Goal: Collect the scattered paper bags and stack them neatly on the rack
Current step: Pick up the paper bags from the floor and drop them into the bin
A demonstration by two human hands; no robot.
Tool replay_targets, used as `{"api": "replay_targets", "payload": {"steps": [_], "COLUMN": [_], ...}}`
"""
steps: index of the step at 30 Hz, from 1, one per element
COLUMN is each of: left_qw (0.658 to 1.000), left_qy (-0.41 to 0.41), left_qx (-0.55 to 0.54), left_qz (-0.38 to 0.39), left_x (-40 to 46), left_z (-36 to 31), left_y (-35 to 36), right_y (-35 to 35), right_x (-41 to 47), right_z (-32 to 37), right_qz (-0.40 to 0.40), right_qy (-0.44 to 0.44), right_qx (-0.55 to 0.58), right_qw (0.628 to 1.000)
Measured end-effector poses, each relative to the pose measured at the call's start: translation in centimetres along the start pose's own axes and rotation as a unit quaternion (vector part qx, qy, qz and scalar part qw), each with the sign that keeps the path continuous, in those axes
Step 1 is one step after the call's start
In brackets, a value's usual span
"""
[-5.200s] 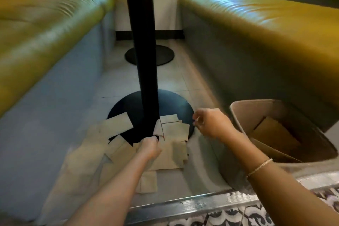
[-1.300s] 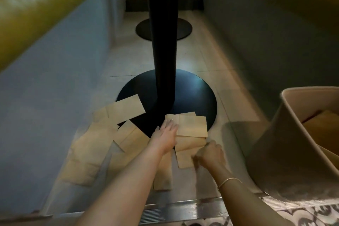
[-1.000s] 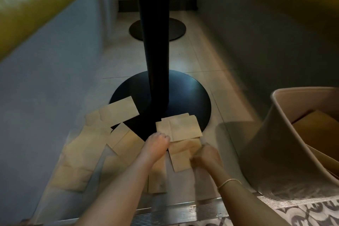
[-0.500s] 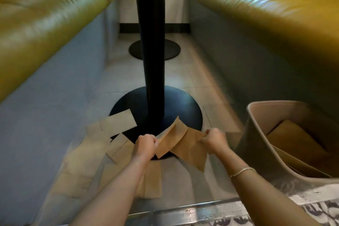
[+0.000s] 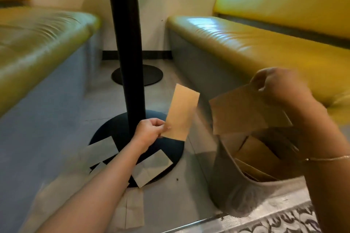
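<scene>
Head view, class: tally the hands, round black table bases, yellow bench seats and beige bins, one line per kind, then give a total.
Hands: 2
Round black table bases: 2
Yellow bench seats: 2
Beige bins: 1
Total: 7

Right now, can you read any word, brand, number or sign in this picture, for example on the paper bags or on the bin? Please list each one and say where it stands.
There is no text to read in this picture.
Paper bag in the left hand: plain brown, no print visible.
Paper bag in the right hand: plain, blurred by motion.
Bags on the floor: no print visible.
Bin: no label visible.
Patterned floor edge: ornament only, no letters.
</scene>
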State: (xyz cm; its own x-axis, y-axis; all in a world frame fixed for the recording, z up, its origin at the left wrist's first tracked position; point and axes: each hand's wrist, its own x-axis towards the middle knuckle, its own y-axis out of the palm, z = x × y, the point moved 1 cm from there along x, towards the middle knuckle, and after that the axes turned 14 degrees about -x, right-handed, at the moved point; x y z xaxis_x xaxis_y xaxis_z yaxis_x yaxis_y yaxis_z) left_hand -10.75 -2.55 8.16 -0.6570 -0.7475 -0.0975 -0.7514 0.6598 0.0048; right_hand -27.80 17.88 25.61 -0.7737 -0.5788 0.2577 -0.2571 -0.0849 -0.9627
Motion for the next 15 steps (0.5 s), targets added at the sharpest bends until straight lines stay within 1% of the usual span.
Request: {"api": "replay_targets", "payload": {"steps": [2,3,5,6,7,9,10,12,13,15], "left_qw": [0.997,0.995,0.990,0.987,0.984,0.978,0.975,0.968,0.967,0.966], "left_qy": [0.007,0.018,0.036,0.045,0.056,0.086,0.102,0.131,0.141,0.141], "left_qx": [-0.048,-0.056,-0.065,-0.063,-0.050,0.008,0.041,0.094,0.107,0.112], "left_qz": [0.063,0.085,0.122,0.142,0.162,0.191,0.195,0.190,0.185,0.185], "left_x": [-0.3,-0.5,-1.1,-1.4,-1.7,-2.3,-2.4,-2.8,-2.9,-3.1], "left_z": [-1.9,-2.7,-4.1,-4.6,-5.1,-5.7,-5.9,-6.2,-6.3,-6.2], "left_y": [2.4,3.7,6.1,7.2,8.2,9.7,10.3,11.2,11.6,12.2], "right_y": [-0.9,-0.7,0.7,1.5,2.3,2.4,1.8,0.9,0.6,0.2], "right_x": [0.3,0.1,-0.6,-1.0,-1.4,-1.9,-1.9,-2.0,-2.0,-2.0], "right_z": [-2.7,-3.6,-4.5,-4.6,-4.7,-4.7,-4.7,-4.7,-4.8,-5.0], "right_qz": [0.061,0.088,0.139,0.149,0.139,0.072,0.037,0.015,0.017,0.016], "right_qy": [-0.004,-0.009,-0.025,-0.030,-0.026,-0.015,-0.019,-0.027,-0.035,-0.054], "right_qx": [-0.073,-0.085,-0.075,-0.056,-0.022,0.098,0.165,0.267,0.298,0.308], "right_qw": [0.995,0.992,0.987,0.987,0.990,0.992,0.985,0.963,0.954,0.950]}}
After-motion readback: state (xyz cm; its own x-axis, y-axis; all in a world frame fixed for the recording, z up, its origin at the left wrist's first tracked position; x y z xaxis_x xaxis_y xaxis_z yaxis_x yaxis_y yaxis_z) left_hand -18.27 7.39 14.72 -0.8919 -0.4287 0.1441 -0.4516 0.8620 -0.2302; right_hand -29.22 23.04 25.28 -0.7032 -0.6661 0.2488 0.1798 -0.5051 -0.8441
